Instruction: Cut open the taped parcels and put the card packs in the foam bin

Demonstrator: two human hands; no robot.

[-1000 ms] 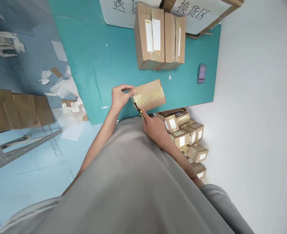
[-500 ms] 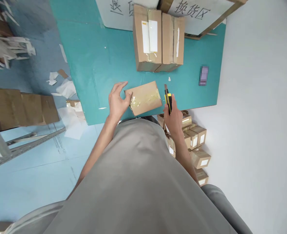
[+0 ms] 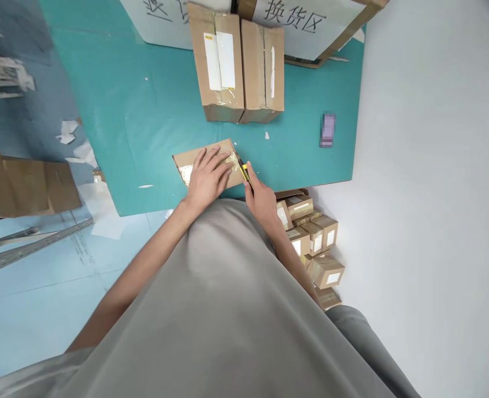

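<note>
A small cardboard box (image 3: 188, 158) with shiny clear tape lies near the front edge of the green table. My left hand (image 3: 208, 176) rests flat on its top, fingers spread. In my right hand (image 3: 261, 199) is a black and yellow box cutter (image 3: 245, 172), its blade end at the right edge of the box. Whether the blade has entered the tape is too small to tell.
Two taped cartons (image 3: 220, 66) stand side by side at the back of the green table (image 3: 145, 132), before large boxes with handwritten signs. A blurred purple object (image 3: 327, 130) lies right. Labelled boxes (image 3: 325, 270) are stacked below the table, beside a white wall.
My left hand has moved from the box's left edge onto its top and flattened. My right hand has brought the cutter left to the box's right edge. The whole view has shifted.
</note>
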